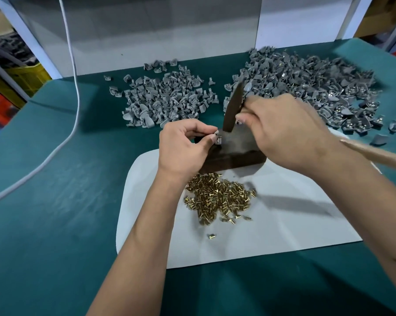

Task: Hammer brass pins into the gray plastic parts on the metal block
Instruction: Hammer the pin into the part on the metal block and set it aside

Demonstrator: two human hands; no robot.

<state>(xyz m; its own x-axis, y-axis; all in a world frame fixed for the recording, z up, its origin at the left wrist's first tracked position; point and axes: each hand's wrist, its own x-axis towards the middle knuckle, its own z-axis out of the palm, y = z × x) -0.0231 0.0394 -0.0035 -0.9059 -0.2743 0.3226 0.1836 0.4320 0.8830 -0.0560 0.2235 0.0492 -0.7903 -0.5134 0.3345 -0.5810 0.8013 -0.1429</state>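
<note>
A green-covered tabletop (44,201) carries a white sheet (283,224) that lies near its front edge, a little right of centre. Nearest on the sheet, a single brass pin (210,236) lies apart from the rest; just beyond it a loose heap of brass pins (219,197) spreads across the middle of the sheet. At the sheet's far edge stands the dark metal block (235,153), its top face worn and grey. The left hand (183,147) rests against the block's left side, its thumb and curled fingers pinching a small gray plastic part (218,138) at the block's upper left corner; whether a pin sits in the part is too small to tell. The right hand (281,131) hovers over the block's right side, fingers wrapped round the pale wooden handle of a hammer (233,106) whose dark, motion-blurred head tilts up and away, its lower end close above the part; the handle's tail sticks out toward the right edge of the tabletop. Beyond the block, two heaps of gray plastic parts lie on the green cover: a smaller pile (165,99) toward the far left of centre and a larger pile (306,83) at the far right, several of its pieces showing metal glints. A white cable (76,87) trails down across the left side of the tabletop. A white panel (147,30) stands along the far edge.
</note>
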